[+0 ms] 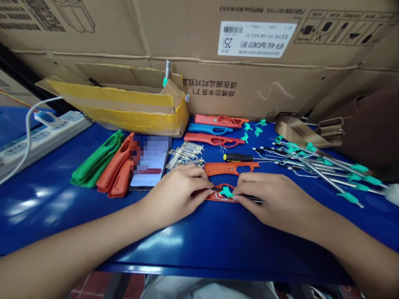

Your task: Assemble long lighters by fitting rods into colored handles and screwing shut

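Orange handle shell point(217, 198) between the hands — long axis left to right.
Left hand point(177, 192) pinches its left end; right hand point(274, 198) pinches the teal clip point(227, 192) on it.

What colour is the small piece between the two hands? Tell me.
The small piece is teal green, clearest in the head view.

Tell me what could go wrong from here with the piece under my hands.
1. The left hand steadies the orange shell while the right hand holds the teal part on it; that small part may slip and spring off the blue table.
2. The loose metal rods lie just beyond the right forearm; a sweep might scatter them.
3. The screwdriver looks free to roll.
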The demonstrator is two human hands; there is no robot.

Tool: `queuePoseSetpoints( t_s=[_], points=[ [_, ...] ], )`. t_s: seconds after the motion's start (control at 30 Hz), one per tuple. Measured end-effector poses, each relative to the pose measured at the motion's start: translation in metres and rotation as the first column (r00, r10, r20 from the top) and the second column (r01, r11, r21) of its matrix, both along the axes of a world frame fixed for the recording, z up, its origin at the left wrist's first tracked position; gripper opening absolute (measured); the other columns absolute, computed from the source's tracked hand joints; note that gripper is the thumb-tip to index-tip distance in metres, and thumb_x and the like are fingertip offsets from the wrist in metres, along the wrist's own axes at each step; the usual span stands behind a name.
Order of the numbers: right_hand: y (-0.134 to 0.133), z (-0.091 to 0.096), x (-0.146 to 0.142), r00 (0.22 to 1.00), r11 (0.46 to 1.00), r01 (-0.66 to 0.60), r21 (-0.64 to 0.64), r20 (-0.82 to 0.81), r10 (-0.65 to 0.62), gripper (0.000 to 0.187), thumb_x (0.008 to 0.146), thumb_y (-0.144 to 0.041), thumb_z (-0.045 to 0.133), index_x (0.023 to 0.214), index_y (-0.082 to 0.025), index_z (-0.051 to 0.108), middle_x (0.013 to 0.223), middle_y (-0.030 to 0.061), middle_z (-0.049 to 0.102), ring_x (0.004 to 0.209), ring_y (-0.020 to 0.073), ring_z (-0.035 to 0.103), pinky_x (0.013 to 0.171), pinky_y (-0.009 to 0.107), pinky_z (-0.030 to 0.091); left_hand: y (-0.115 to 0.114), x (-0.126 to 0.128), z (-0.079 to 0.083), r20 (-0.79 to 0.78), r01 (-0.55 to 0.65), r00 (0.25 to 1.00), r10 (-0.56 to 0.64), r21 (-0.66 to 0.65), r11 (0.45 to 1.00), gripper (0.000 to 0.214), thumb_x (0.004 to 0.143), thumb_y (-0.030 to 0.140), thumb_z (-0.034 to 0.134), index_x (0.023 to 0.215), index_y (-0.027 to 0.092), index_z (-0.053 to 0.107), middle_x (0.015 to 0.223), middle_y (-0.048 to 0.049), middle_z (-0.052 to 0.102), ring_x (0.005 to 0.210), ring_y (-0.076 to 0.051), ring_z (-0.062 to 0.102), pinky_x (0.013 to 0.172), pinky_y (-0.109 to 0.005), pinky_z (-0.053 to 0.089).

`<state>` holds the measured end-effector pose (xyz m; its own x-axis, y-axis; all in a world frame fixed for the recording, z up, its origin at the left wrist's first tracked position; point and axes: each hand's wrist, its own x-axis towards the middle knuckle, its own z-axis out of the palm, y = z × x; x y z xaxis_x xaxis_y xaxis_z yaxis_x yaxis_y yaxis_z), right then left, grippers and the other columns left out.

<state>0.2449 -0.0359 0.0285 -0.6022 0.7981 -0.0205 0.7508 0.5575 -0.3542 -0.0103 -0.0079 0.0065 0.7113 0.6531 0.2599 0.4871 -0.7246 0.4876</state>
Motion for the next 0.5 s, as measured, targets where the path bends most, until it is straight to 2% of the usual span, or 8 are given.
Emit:
queuePoseSetpoints(
  t_s=[0.27, 0.5],
  points=[
    [0.0035, -0.003, -0.0007, 0.995, 0.999, -0.016, -0.028, -0.101, 0.013, 0.022, 0.099, -0.021, 0.057, 0.095, -0.024, 0.078, 0.092, 0.0024, 0.074, 0.081, 0.0172, 0.069, 0.074, 0.029, 0.049, -0.0011, 0.0006, -0.0007, 0.062, -0.019, 0.998, 0.023, -0.056, 0.998, 0.015, 0.098, 0.022, 0.066, 0.098, 0.02, 0.081, 0.091, -0.0046, 0.074, 0.087, -0.019, 0.068, 0.081, -0.032, 0.056],
    [0.0045, -0.0064, -0.0021, 0.994, 0.997, -0.071, 0.007, -0.08, 0.071, 0.022, 0.101, -0.02, 0.055, 0.096, -0.021, 0.076, 0.091, 0.0033, 0.074, 0.083, 0.0178, 0.069, 0.073, 0.029, 0.049, -0.0006, 0.0001, -0.005, 0.074, -0.003, 0.997, 0.005, -0.03, 1.0, 0.015, 0.098, 0.02, 0.065, 0.097, 0.019, 0.081, 0.092, -0.0038, 0.074, 0.087, -0.018, 0.067, 0.081, -0.032, 0.055]
  ],
)
